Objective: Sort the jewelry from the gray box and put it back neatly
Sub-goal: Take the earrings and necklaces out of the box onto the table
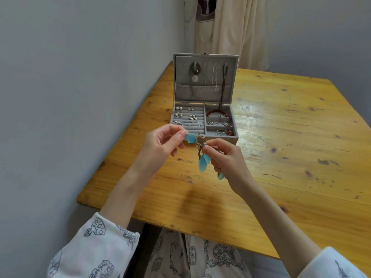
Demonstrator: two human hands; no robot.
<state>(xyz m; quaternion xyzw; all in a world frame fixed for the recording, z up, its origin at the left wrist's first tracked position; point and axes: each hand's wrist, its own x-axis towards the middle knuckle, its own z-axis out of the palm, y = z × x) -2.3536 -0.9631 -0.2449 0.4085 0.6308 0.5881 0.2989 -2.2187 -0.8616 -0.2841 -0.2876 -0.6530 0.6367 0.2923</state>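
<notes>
The gray jewelry box (202, 117) stands open on the wooden desk (281, 137), near the desk's far left corner, with its lid upright. Necklaces (214, 77) hang on the inside of the lid. The ridged left compartment holds small earrings (187, 116); the right compartments hold a red bracelet (217, 113) and other small pieces.

Both hands are raised above the desk, just in front of the box's near wall. The left hand (162, 145) forms a pinching grip: thumb and forefinger press together on one blue feather end of the feather earrings (200, 149). The right hand (226, 157) has its fingers curled around the metal chain part of the same cluster. From this grip, further blue feathers hang down below the fingers, and one feather tip shows beneath the palm. The metal disc of the cluster lies between the two grips, level with the box's front edge.

Patterned white sleeves (104, 245) cover both forearms at the near desk edge.
</notes>
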